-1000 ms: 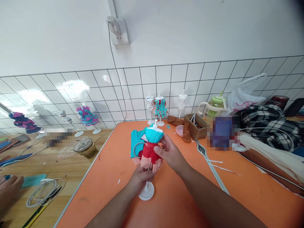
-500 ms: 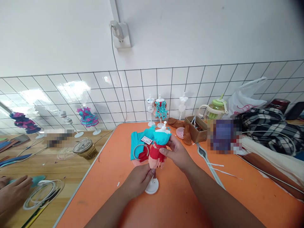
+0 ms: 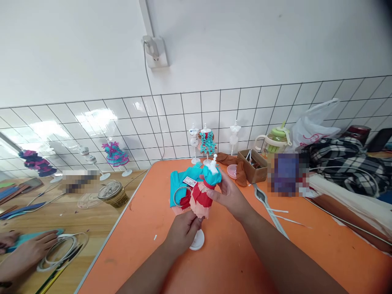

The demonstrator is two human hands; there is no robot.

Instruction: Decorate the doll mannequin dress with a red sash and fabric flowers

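Observation:
A small white doll dress form [image 3: 213, 164] wears a turquoise top [image 3: 212, 176] and a layered red and pink skirt [image 3: 200, 204]. My left hand [image 3: 183, 232] is closed round its stem just under the hem, above the round white base [image 3: 197, 240]. At the waist, my right hand [image 3: 230, 197] grips the dress from the right, thumb in front; its other fingers are partly hidden behind. Beyond the form lie folded turquoise cloth [image 3: 175, 185], a red cloth piece [image 3: 185, 201], a metal ring [image 3: 175, 200] and a white label card [image 3: 190, 181].
Other dress forms [image 3: 234, 136] stand along the tiled wall. A cardboard box [image 3: 254, 173], a pink dish [image 3: 232, 171] and a zipper strip [image 3: 269, 212] lie to the right. A glass jar [image 3: 113, 194] and another person's hands [image 3: 38, 249] with turquoise cloth are at the left table.
The dress form has turned and leans more, so its shoulders and skirt show from another side. Both my hands keep hold of it. At left, the other person's hands have shifted over the cloth.

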